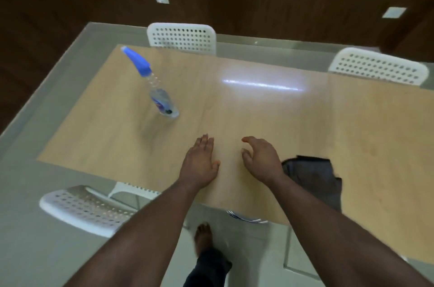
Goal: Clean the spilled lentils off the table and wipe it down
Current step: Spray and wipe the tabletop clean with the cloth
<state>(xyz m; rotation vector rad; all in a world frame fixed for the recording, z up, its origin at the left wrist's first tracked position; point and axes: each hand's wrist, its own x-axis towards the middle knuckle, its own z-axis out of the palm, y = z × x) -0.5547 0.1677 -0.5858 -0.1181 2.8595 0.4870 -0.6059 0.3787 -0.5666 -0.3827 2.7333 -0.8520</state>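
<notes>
The wooden table (258, 122) carries a dark cloth (314, 181) near its front edge, just beside the right hand (260, 160). This hand has loosely bent fingers and holds nothing. The left hand (202, 162) lies flat, fingers straight. A spray bottle (155, 89) stands far left.

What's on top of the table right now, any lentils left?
On the table: a spray bottle standing far left and a dark cloth by the right hand. The left hand is open. No lentils visible; whatever lies under cloth and hands is hidden.
</notes>
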